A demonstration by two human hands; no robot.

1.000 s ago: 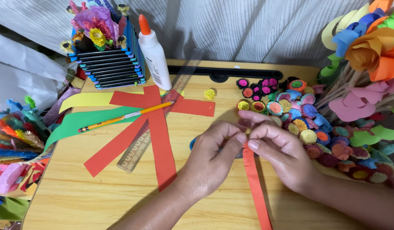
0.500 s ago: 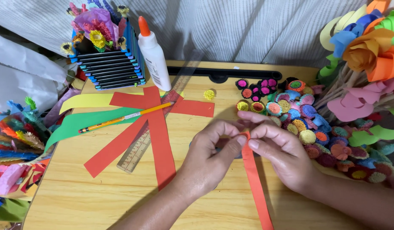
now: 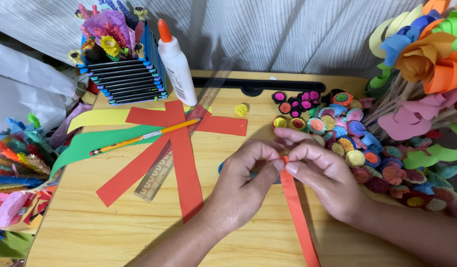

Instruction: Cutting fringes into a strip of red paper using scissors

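- Both hands meet at the top end of a long, narrow strip of red-orange paper [image 3: 298, 212], which runs from the fingertips down toward the near edge of the light wooden tabletop [image 3: 114, 232].
- The left hand [image 3: 248, 175] pinches that end between thumb and forefinger, fingers curled narrow; the right hand [image 3: 320, 173] pinches it from the other side, its fingertips touching the left's.
- The 2 hands look to be curling the tip. Judged from the grip, doing it well means keeping the strip's edges lined up and the first turn small and tight, with even tension so the paper does not crease (thin paper kinks easily).
- Left of the strip lie several flat red paper bands [image 3: 181, 158], matte and straight-cut, crossed like spokes, with a green band [image 3: 97, 143] and a yellow band [image 3: 97, 118] beyond them.
- Across those bands rest a clear plastic ruler [image 3: 156, 175] and a yellow pencil [image 3: 144, 136].
- Right of the strip sits a heap of small round rolled-paper discs [image 3: 357, 143] in many colours, fringed and fuzzy at the centre.
- Beyond the strip, at the table's far side, stands a white glue bottle with an orange cap [image 3: 176, 64] beside a blue slatted box of paper flowers [image 3: 122, 74].
- Far right of the strip, large curled paper petals on sticks [image 3: 426, 59] look smooth and springy.
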